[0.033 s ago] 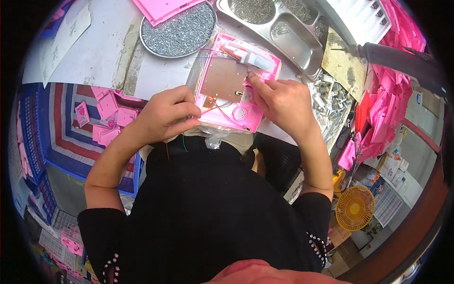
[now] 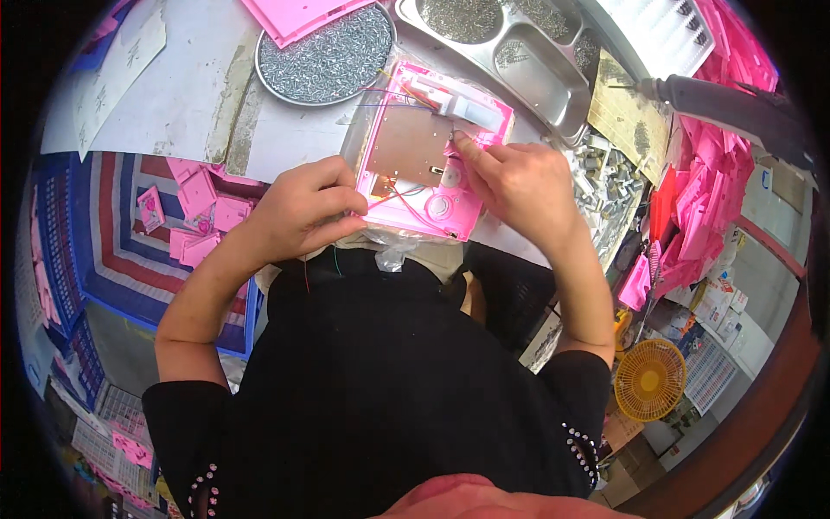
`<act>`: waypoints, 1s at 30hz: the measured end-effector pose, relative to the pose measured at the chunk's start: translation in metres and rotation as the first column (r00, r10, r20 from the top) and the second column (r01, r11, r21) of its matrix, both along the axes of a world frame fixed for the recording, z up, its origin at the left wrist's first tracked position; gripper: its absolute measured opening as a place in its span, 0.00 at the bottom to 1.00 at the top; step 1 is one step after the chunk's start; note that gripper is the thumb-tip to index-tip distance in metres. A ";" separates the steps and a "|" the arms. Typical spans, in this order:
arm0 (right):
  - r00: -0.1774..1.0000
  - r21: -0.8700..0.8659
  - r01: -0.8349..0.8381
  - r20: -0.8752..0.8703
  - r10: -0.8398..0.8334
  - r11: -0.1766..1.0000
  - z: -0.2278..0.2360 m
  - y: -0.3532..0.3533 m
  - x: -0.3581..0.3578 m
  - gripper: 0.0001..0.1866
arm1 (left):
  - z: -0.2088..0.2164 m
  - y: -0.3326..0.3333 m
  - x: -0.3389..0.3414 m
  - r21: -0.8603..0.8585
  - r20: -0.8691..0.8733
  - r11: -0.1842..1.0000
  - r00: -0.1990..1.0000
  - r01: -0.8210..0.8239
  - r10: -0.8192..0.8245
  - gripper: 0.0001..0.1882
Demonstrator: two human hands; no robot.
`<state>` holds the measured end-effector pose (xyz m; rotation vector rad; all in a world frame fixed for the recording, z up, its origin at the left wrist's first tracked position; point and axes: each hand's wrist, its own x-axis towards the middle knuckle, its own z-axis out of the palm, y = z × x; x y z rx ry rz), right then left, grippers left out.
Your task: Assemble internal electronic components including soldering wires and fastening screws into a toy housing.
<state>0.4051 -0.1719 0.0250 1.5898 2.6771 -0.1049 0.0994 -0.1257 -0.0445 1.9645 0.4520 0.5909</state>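
Observation:
A pink plastic casing (image 2: 402, 223) lies on the table in front of me, with a brown circuit board (image 2: 402, 143) inside it. Thin red wires (image 2: 399, 197) cross its lower left part, and a pale block-shaped part (image 2: 474, 111) sits near its far edge. My left hand (image 2: 316, 208) is closed with its fingertips at the near left corner of the casing. Over the board's right edge, my right hand (image 2: 519, 177) has its fingers curled and a fingertip pressed down. Whatever lies under that fingertip is too small to name.
A round metal tray of small screws (image 2: 324, 56) stands beyond the casing. A divided steel tray (image 2: 536, 78) is at the far right, beside loose metal parts (image 2: 605, 186). A dark power tool (image 2: 722, 108) reaches in from the right. Pink pieces (image 2: 203, 208) lie in a striped-lined bin at left.
My right hand and forearm have shifted very slightly to the right, with the fingertip still at the board's edge. The left hand and the casing have not visibly moved.

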 end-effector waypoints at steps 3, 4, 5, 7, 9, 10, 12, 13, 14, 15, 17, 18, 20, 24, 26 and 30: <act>0.995 -0.008 -0.097 -0.040 0.096 0.995 0.004 0.005 0.009 0.15 | 0.000 -0.001 0.000 0.004 0.010 1.000 1.000 -0.001 0.001 0.12; 0.994 -0.016 -0.098 -0.042 0.097 0.995 0.005 0.006 0.010 0.15 | 0.000 -0.001 0.000 0.004 0.011 1.000 1.000 -0.003 0.003 0.12; 0.994 -0.024 -0.100 -0.043 0.099 0.995 0.006 0.007 0.010 0.15 | 0.000 0.000 0.000 0.003 0.012 1.000 1.000 -0.006 0.006 0.12; 0.992 -0.032 -0.125 -0.019 0.125 0.992 0.007 0.009 0.010 0.15 | 0.000 0.000 0.000 0.001 0.008 1.000 1.000 -0.005 0.005 0.12; 0.984 -0.033 -0.174 0.033 0.175 0.984 0.007 0.013 0.011 0.15 | 0.000 0.000 0.000 -0.001 -0.004 1.000 1.000 -0.002 0.002 0.12; 0.980 -0.043 -0.194 0.026 0.195 0.980 0.006 0.016 0.012 0.15 | 0.001 0.001 0.000 0.006 -0.017 1.000 1.000 0.005 -0.005 0.12; 0.971 -0.062 -0.236 0.015 0.237 0.970 0.005 0.026 0.019 0.14 | 0.004 0.003 0.001 0.021 -0.040 1.000 0.999 0.019 -0.018 0.12; 0.970 -0.089 -0.244 -0.043 0.241 0.966 0.006 0.031 0.022 0.13 | 0.005 0.003 0.001 0.072 -0.055 0.997 0.998 0.028 -0.024 0.12; 0.965 -0.116 -0.252 -0.101 0.241 0.961 0.007 0.035 0.026 0.13 | 0.006 0.004 0.001 0.122 -0.070 0.992 0.997 0.038 -0.030 0.12; 0.959 -0.143 -0.260 -0.154 0.238 0.955 0.009 0.037 0.030 0.12 | 0.007 0.006 0.001 0.172 -0.080 0.984 0.996 0.050 -0.037 0.12; 0.920 -0.093 -0.147 -0.380 0.101 0.985 0.013 0.032 0.039 0.13 | 0.009 0.013 -0.001 0.239 -0.112 0.963 0.989 0.121 -0.096 0.12; 0.872 -0.078 -0.092 -0.487 0.043 0.993 0.015 0.029 0.044 0.13 | 0.010 0.015 0.000 0.270 -0.130 0.951 0.984 0.150 -0.118 0.12; 0.780 -0.079 0.134 -0.606 -0.154 0.988 0.011 0.011 0.055 0.14 | 0.015 0.023 0.003 0.275 -0.133 0.939 0.976 0.204 -0.173 0.10; 0.653 -0.105 0.404 -0.662 -0.367 0.909 -0.001 -0.027 0.066 0.12 | 0.015 0.033 0.008 0.302 -0.178 0.899 0.946 0.316 -0.272 0.09; 0.613 -0.108 0.473 -0.673 -0.415 0.874 -0.001 -0.033 0.080 0.12 | 0.013 0.032 0.008 0.360 -0.170 0.879 0.948 0.314 -0.269 0.10; 0.471 -0.202 0.610 -0.686 -0.555 0.766 0.013 -0.014 0.140 0.10 | 0.015 0.037 0.011 0.412 -0.171 0.843 0.938 0.347 -0.303 0.11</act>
